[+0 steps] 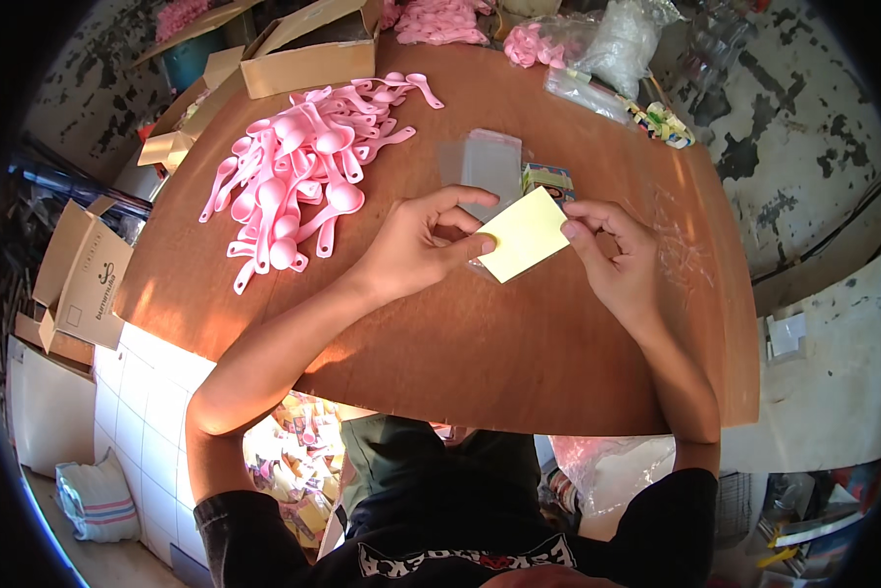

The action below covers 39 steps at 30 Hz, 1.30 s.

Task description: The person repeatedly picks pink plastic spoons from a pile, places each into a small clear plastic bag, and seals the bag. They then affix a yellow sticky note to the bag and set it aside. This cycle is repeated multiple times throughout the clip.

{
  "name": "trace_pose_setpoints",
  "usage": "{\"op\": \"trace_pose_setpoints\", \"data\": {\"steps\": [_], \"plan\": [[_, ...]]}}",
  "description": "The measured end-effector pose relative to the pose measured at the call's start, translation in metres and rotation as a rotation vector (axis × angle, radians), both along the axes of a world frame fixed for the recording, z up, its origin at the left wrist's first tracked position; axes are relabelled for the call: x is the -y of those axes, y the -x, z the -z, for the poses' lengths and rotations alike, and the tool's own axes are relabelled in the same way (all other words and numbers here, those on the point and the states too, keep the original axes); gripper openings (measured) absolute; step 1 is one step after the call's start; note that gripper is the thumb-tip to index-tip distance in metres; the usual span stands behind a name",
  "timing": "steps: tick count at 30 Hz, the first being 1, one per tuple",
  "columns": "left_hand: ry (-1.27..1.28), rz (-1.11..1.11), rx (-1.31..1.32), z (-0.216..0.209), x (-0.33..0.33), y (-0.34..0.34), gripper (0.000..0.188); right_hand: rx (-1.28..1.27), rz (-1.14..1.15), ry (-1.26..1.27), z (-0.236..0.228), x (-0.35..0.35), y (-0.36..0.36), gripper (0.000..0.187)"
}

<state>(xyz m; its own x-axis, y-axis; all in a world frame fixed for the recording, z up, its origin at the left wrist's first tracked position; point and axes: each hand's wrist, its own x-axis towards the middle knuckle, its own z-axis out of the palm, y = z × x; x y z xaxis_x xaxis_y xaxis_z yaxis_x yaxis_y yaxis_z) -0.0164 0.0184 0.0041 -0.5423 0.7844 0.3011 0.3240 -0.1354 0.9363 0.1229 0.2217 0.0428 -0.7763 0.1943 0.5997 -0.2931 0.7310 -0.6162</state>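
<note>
Head | left hand (423, 235): pinching yellow card (527, 235) | right hand (619, 253): pinching its opposite end

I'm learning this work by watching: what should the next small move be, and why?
Probably bring the yellow card to the clear plastic sleeves: the left hand and right hand pinch it at opposite ends, and the sleeves lie just beyond it. The pink spoons are farther off, to the left.
</note>
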Motion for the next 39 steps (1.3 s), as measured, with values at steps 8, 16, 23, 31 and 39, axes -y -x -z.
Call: {"op": "trace_pose_setpoints", "data": {"steps": [8,16,23,31,39], "plan": [[-0.167,0.040,0.001,-0.072,-0.014,-0.006,0.031,-0.099,-0.085,-0.133,-0.064,0.008,0.001,0.013],[-0.381,0.039,-0.163,-0.126,-0.048,-0.006,0.022,-0.122,-0.304,-0.025,-0.115,-0.008,0.014,0.015],[-0.340,-0.025,-0.159,-0.106,-0.052,-0.016,0.020,0.167,-0.335,0.111,-0.113,-0.018,0.000,0.017],[-0.251,0.048,-0.119,-0.100,-0.055,-0.013,0.029,0.157,-0.308,0.122,-0.106,-0.021,0.007,0.017],[-0.200,0.006,-0.292,-0.091,-0.056,-0.007,0.029,0.234,-0.306,0.020,-0.102,-0.019,0.006,0.018]]}}
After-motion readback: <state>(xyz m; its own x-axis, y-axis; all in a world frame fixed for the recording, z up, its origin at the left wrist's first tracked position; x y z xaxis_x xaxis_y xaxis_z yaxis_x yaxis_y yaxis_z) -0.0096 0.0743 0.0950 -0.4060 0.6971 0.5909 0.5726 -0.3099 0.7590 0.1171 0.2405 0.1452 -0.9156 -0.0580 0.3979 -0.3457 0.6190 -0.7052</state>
